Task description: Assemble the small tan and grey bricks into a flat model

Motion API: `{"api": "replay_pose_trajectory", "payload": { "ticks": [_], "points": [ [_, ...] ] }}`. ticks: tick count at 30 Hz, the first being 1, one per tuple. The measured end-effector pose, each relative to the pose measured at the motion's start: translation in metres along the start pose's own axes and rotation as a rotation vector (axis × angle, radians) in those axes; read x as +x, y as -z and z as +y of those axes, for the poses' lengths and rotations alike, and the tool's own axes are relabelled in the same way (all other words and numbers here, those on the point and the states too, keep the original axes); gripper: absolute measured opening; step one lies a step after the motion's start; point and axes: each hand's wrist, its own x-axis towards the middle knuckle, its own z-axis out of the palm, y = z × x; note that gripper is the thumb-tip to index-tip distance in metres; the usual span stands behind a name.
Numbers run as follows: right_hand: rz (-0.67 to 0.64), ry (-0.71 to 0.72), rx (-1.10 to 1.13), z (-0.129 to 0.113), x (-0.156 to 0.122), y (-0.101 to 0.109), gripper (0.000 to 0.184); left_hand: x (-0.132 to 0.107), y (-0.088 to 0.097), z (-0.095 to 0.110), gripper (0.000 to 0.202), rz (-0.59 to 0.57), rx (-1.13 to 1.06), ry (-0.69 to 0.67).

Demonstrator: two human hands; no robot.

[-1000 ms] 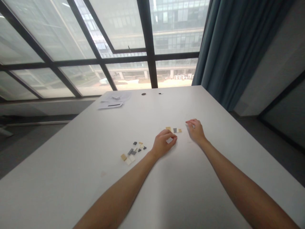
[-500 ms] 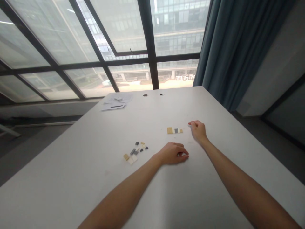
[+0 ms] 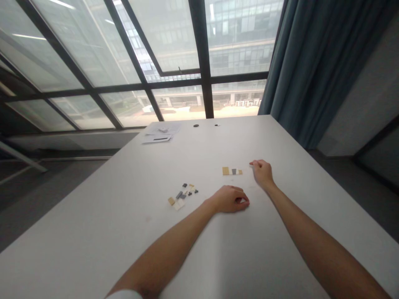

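Head view, the only one.

- Your left hand (image 3: 232, 199) rests on the white tabletop (image 3: 124, 216). The fingers are curled under with the thumb against them, so it is closed. Whether a piece sits inside cannot be told.
- Your right hand (image 3: 263, 172) lies knuckles-up, fingers drawn together and pointing left. Nothing shows between them, and the view is too small to be sure.
- The short flat strip of tan, white and grey toy bricks (image 3: 232, 171) lies flat just left of your right fingertips, apart from them, and beyond your left hand.
- A loose scatter of small tan, grey and black bricks (image 3: 183, 194) sits to the left of your left wrist, near but not touching.

Risks, as a judgement:
- The pieces are tiny and light. A forearm sweeping left could scatter the loose bricks.
- A nudge from your right fingertips could slide or split the strip.
- Anything pinched in a closed hand could drop unseen against the pale surface.

Room:
- There is wide bare table in front of and between your arms.
- The right table edge (image 3: 314, 166) runs close outside your right arm, with floor below and a teal curtain (image 3: 311, 62) beyond it.
- The far edge carries white paper sheets (image 3: 160, 135) and two dark round holes (image 3: 196, 125), well apart from your hands.
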Motion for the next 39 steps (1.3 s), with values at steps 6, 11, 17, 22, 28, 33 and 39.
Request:
{"api": "replay_pose_trajectory", "payload": {
  "ticks": [6,11,17,22,28,33,39],
  "points": [
    [0.011,-0.020,0.022,0.002,0.001,-0.001,0.038,-0.002,0.003,0.000,0.025,-0.034,0.028,0.024],
    [0.024,-0.033,0.042,0.002,0.002,0.001,0.039,-0.002,0.011,0.005,0.025,-0.084,0.049,0.039],
    [0.043,-0.048,0.059,0.005,0.001,0.001,0.038,-0.015,0.057,-0.002,0.024,0.040,0.104,0.105],
    [0.047,-0.053,0.049,0.010,0.003,-0.002,0.040,-0.057,0.108,-0.038,0.020,0.084,0.267,0.313],
    [0.029,-0.051,0.038,0.010,0.003,-0.003,0.042,-0.109,0.121,-0.083,0.015,-0.014,0.386,0.515],
    [0.025,-0.050,0.024,0.011,0.003,-0.003,0.042,-0.125,0.111,-0.099,0.018,-0.064,0.393,0.546],
    [0.006,-0.066,0.022,0.010,0.003,-0.003,0.042,-0.124,0.108,-0.095,0.018,-0.047,0.365,0.571]
  ]
}}
